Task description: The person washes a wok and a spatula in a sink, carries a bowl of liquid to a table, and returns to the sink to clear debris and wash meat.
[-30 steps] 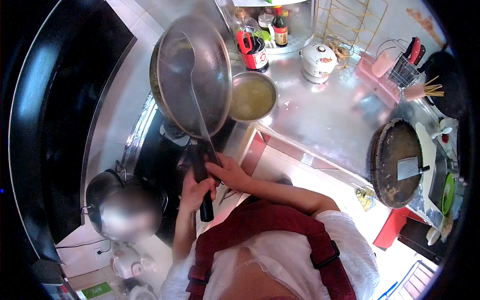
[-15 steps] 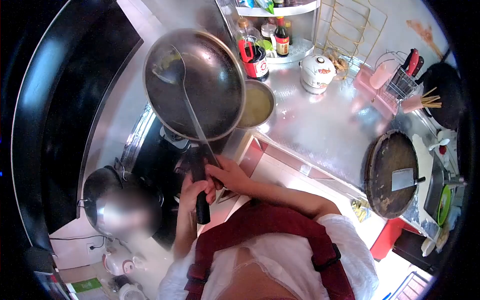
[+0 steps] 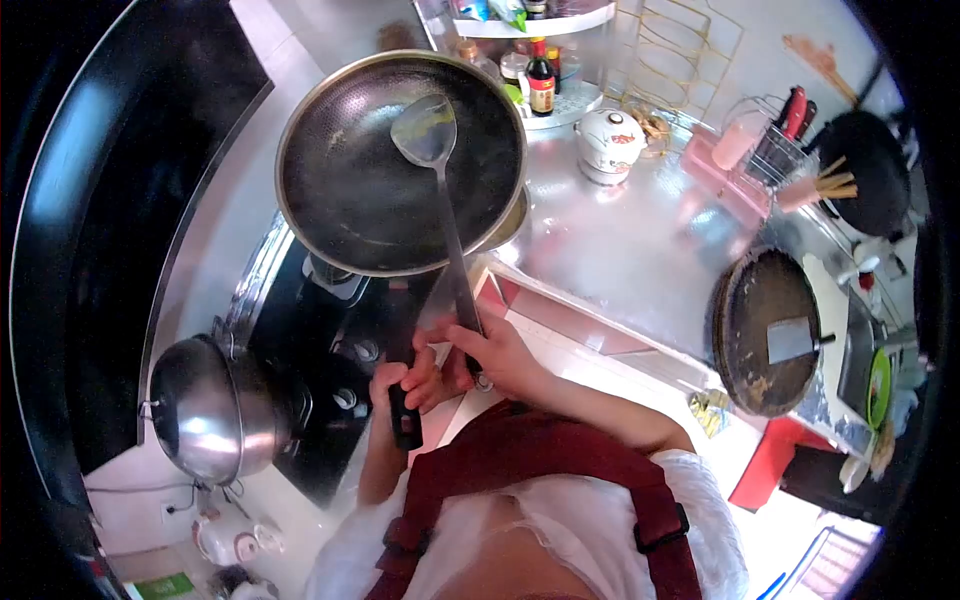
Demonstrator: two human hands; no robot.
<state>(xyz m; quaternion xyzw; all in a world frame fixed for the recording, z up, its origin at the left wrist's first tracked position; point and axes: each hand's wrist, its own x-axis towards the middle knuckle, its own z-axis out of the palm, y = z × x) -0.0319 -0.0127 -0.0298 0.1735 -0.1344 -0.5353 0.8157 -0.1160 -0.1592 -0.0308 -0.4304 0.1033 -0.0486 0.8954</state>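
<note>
Head view: dark, nearly bare wok (image 3: 370, 190), metal spatula (image 3: 428, 135) inside.

The wok (image 3: 400, 165) has tipped back from steeply tilted to level, now covering the bowl (image 3: 515, 222), and the ladle (image 3: 428, 130) has shifted rightward inside it.

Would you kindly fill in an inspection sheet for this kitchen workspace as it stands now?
Surface: steel counter, bare in the middle.
Job's things: wok held above the stove; spatula inside it.
Clutter: sauce bottle, white pot, chopping board with cleaver, lidded pot.
Grippers: left hand grips the wok handle; right hand grips the spatula.
Cables: nothing seen.
Surroundings: knife rack.
</note>
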